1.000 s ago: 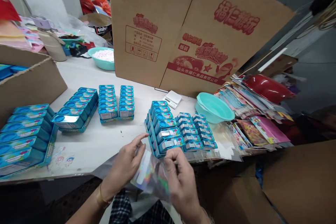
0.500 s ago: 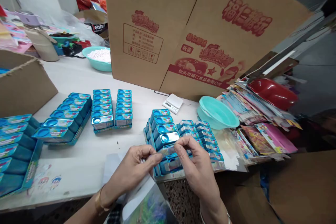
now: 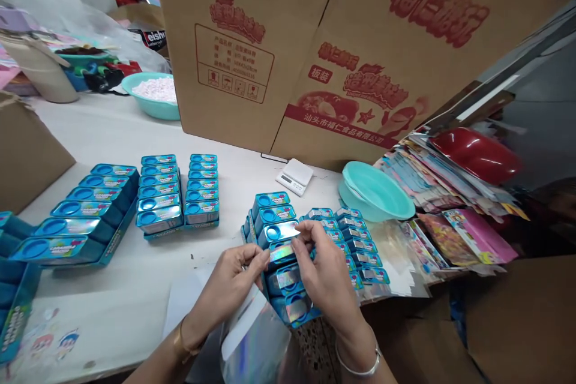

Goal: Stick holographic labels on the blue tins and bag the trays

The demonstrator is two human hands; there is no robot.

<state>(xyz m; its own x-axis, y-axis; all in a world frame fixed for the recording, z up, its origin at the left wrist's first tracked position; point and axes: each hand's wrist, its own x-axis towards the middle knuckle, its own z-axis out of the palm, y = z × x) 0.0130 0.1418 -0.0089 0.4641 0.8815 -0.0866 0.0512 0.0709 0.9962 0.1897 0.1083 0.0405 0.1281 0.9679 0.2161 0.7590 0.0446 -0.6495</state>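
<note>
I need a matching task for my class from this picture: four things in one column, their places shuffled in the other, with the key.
Things
1. silvery strip
2. digital scale
3. red plastic dish
4. bowl of pale pieces

Places
A. by the stacked papers on the right
B. between the fingertips of the left hand and right hand
C. beside the left edge of the big printed carton
D. on the table, in front of that carton

Pairs: 1-B, 2-D, 3-A, 4-C
</note>
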